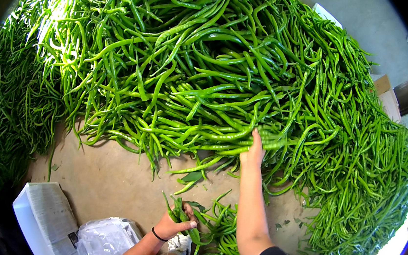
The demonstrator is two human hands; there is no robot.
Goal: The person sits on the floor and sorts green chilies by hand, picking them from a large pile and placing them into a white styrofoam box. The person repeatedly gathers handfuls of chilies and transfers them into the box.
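Observation:
A huge heap of long green chili peppers (203, 61) fills the upper part of the view and curves down its right side. My right hand (255, 149) reaches into the heap's near edge, fingers around several peppers there; the fingertips are partly blurred and covered. Lower down, my left hand (179, 219), with a black band on the wrist, is closed around a small bunch of green peppers (184, 216). Just right of that hand, a small pile of peppers (221, 232) lies on the floor. A few loose peppers and a green leaf (192, 177) lie between the hands and the heap.
At the lower left stands a white box (46, 212) with printed paper over it, beside a clear plastic bag (106, 240). My shoe (179, 245) is near the left hand. Cardboard (387, 97) shows beyond the heap at right. Bare floor (111, 174) shows between the heap and the bag.

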